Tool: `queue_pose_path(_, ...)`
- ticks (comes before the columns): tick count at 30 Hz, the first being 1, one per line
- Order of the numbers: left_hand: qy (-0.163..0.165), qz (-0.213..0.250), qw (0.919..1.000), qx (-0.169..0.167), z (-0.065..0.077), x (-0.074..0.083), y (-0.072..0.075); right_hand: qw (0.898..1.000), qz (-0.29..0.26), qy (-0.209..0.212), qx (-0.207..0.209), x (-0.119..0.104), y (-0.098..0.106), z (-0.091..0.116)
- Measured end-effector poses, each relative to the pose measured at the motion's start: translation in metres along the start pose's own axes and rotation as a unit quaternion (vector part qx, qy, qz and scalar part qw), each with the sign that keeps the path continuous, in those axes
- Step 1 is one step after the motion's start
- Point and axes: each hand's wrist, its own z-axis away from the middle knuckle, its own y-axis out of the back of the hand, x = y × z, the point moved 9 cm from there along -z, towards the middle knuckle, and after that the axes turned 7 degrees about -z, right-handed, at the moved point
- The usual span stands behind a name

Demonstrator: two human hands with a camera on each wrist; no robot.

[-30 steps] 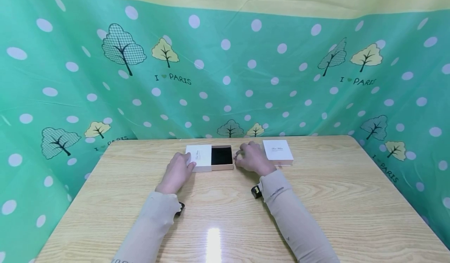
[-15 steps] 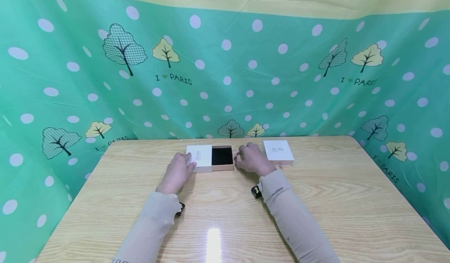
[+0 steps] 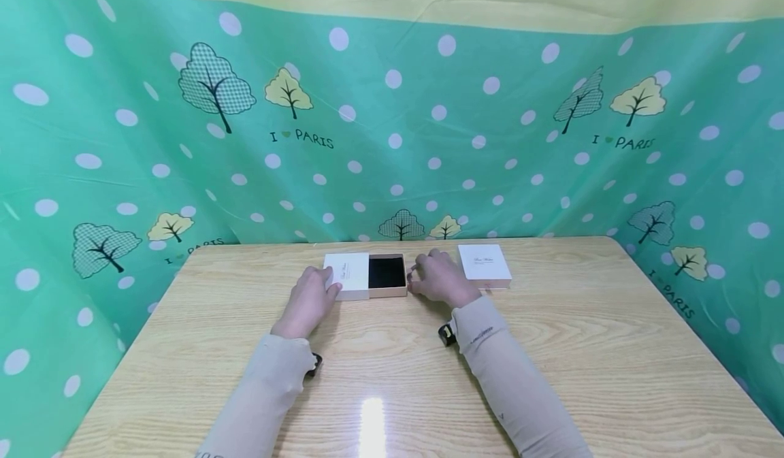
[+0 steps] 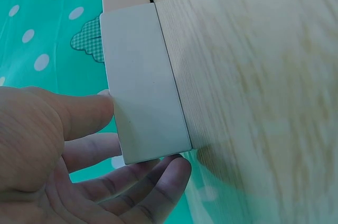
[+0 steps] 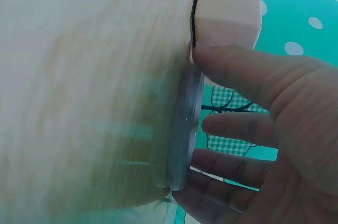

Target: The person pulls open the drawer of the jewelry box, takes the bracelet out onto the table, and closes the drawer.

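Centrally in the head view, a white rectangular cardboard sleeve (image 3: 349, 271) lies near the far edge of the light wood-grain worktop (image 3: 551, 349). An open-topped tan cardboard tray (image 3: 388, 292) with a black lining (image 3: 387, 272) projects from its right end. The left hand (image 3: 306, 301) grasps the sleeve at its left end. The right hand (image 3: 441, 277), fingers curled downward, is positioned between the tray and a white square printed box (image 3: 484, 262). A green dotted curtain (image 3: 392, 104) hangs behind the worktop.

In the left wrist view, the left thumb bears on the sleeve's upper face; the fingers reach round its end. The tray extends from the opposite end.

In the right wrist view, a flat dark grey round-edged disc (image 5: 185, 129) is held at the worktop surface between the right thumb and fingers. The thumb tip is adjacent to the tray's end; contact there cannot be determined.
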Motion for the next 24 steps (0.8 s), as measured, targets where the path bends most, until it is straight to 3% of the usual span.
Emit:
queue_pose_path(15, -0.001, 0.003, 1.0000, 0.002, 0.002, -0.001, 0.000, 0.998, -0.022, 0.050, 0.024, -0.011, 0.007, -0.001)
queue_pose_path(24, -0.005, 0.003, 1.0000, 0.000, 0.002, 0.000, 0.001, 0.998, -0.028, 0.052, 0.025, -0.015, 0.010, 0.001)
